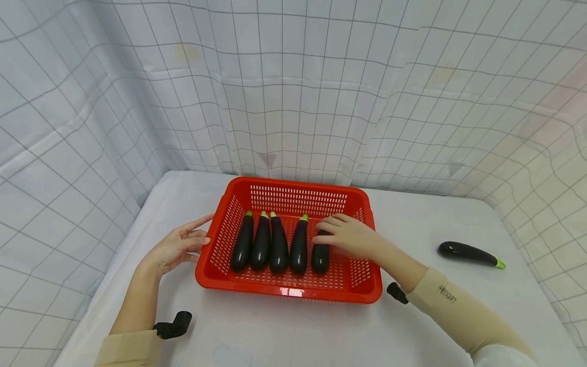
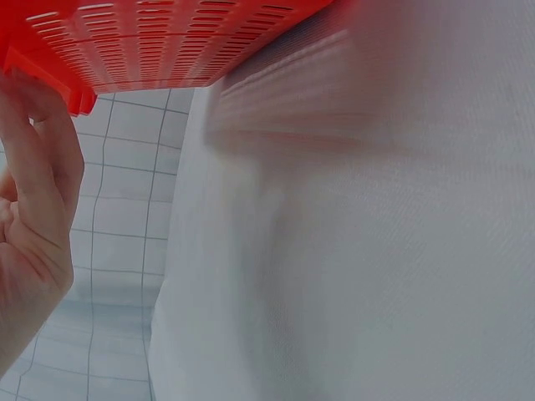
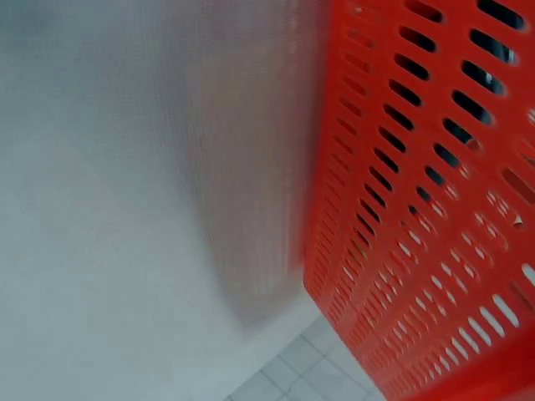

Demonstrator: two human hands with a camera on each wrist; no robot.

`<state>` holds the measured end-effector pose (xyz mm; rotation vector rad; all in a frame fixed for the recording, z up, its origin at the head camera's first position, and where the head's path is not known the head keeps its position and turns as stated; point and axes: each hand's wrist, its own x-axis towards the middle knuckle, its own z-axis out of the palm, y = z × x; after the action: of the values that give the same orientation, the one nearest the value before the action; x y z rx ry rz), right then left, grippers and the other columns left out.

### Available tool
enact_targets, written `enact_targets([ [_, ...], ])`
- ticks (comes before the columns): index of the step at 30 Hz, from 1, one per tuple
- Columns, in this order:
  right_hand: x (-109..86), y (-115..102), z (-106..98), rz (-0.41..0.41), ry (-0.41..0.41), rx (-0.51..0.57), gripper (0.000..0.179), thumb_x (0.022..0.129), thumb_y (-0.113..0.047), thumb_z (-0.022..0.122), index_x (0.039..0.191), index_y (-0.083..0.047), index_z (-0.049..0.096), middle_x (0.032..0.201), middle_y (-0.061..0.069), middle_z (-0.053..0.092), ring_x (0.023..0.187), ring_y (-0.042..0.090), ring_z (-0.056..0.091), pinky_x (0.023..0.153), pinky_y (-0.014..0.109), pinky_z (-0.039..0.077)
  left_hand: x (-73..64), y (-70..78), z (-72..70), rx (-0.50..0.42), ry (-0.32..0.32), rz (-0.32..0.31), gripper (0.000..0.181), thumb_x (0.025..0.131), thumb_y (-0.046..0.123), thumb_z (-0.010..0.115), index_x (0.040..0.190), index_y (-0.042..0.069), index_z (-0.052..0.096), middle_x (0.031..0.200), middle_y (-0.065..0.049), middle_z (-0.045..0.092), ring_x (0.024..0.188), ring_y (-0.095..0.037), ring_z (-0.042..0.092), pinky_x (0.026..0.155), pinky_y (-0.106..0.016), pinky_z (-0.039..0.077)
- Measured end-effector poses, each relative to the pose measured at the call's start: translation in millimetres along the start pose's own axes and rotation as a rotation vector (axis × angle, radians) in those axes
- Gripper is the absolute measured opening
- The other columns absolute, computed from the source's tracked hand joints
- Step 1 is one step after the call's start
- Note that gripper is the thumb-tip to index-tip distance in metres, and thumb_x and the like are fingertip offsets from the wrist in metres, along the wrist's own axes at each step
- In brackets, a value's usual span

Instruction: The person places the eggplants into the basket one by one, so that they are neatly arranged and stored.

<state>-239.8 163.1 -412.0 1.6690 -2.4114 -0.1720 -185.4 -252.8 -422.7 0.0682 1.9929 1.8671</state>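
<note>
In the head view, a red plastic basket [image 1: 288,291] stands on the white table with several dark eggplants lying side by side in it, green stem ends toward the back. Inside, my right hand [image 1: 350,237] grips the rightmost eggplant [image 1: 320,260], fingers over its upper part; the thumb is hidden. My left hand [image 1: 176,247] is at the basket's left side, relaxed fingers touching the rim. The left wrist view has these fingers [image 2: 58,159] at the basket's edge. Only the basket's slotted wall [image 3: 401,192] fills the right of the right wrist view; the right hand is out of sight there.
Another eggplant [image 1: 468,253] lies on the table to the right, outside the basket. White grid-patterned cloth [image 1: 298,102] hangs behind and at both sides of the table [image 1: 412,214]. Black wrist devices [image 1: 174,325] are worn on both arms.
</note>
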Motion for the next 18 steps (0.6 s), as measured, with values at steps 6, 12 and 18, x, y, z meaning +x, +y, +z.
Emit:
enact_targets([
  [6,-22.2,10.3,-13.6,0.127,0.122,-0.022,0.045,0.076,-0.025,0.074,0.117,-0.02,0.057,0.12,0.008,0.054,0.112,0.026,0.049,0.096,0.042,0.039,-0.2,0.1,0.3,0.003,-0.003,0.003,0.063,0.092,0.015,0.054,0.146,0.014,0.022,0.092,0.004,0.064,0.081,-0.018,0.065,0.071,-0.039,0.054],
  [12,-53.6,20.7,-21.0,0.284,0.276,-0.007,0.045,0.076,-0.023,0.073,0.116,-0.012,0.056,0.117,0.013,0.053,0.109,0.03,0.049,0.095,0.046,0.038,-0.1,0.3,0.3,0.001,-0.009,0.007,0.062,0.092,0.015,0.053,0.146,0.014,0.022,0.093,0.004,0.065,0.081,-0.018,0.065,0.071,-0.039,0.054],
  [18,-89.6,27.2,-21.7,0.502,0.301,0.0,0.045,0.078,-0.022,0.068,0.119,-0.013,0.052,0.119,0.013,0.051,0.113,0.032,0.045,0.095,0.051,0.036,-0.2,0.3,1.2,0.007,-0.008,0.005,0.063,0.092,0.015,0.053,0.146,0.014,0.022,0.092,0.004,0.064,0.08,-0.017,0.065,0.071,-0.038,0.054],
])
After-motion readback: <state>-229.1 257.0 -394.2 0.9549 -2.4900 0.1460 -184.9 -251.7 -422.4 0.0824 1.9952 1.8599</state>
